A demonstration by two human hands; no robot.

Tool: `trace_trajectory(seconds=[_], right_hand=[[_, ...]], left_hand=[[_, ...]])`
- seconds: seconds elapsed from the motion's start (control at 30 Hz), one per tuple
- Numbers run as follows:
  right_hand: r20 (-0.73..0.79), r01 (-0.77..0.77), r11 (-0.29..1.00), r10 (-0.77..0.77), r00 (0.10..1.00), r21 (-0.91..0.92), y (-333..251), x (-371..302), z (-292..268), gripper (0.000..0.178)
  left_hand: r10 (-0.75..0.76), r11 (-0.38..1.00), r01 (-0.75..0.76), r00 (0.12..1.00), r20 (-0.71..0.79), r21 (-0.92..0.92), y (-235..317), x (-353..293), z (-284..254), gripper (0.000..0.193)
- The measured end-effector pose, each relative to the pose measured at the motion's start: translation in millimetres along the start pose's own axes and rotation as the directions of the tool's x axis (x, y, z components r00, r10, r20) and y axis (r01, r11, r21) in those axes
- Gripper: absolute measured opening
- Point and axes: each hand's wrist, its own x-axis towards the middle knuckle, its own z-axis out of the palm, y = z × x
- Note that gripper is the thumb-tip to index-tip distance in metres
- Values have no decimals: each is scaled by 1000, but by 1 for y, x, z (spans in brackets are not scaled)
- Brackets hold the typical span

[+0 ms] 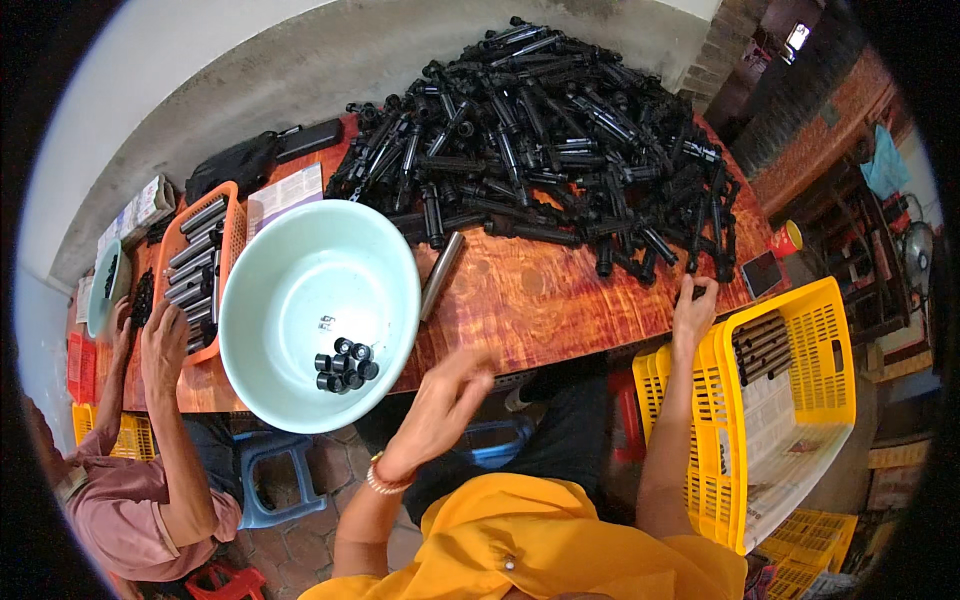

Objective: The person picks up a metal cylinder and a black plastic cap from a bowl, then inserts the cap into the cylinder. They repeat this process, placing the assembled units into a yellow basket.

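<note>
A: Status at the desk [540,300]?

B: Looks like mid-cycle, between pieces. Left hand [445,395] is empty, fingers loosely spread, hovering just off the desk's near edge beside the pale green basin [300,270]. Right hand [693,305] is stretched out to the near rim of the black tube pile [560,140], fingertips curled down on a piece there. Can't tell if it has a proper grip.

A: Where are the parts going?

B: Small black caps [346,364] sit in a cluster at the basin bottom, near side. A few long black tubes lie in the yellow crate [800,400] at the person's right, on paper lining. One bare metal cylinder [441,272] lies on the desk, touching the basin's right rim.

A: Next move needs?

B: My read: the right hand has to close on a single tube and draw it free of a tangled heap without dragging neighbours off the edge, then meet the left hand.

A: Anyone else?

B: A second person at far left, hands at an orange tray [205,260] of tubes.
</note>
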Motion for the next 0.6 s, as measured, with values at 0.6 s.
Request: trace_trajectory(seconds=[0.6], right_hand=[[657, -596, 279, -342, 671, 753, -56, -91, -30, 45]], left_hand=[[65, 758, 260, 883, -465, 599, -94, 78, 28, 63]])
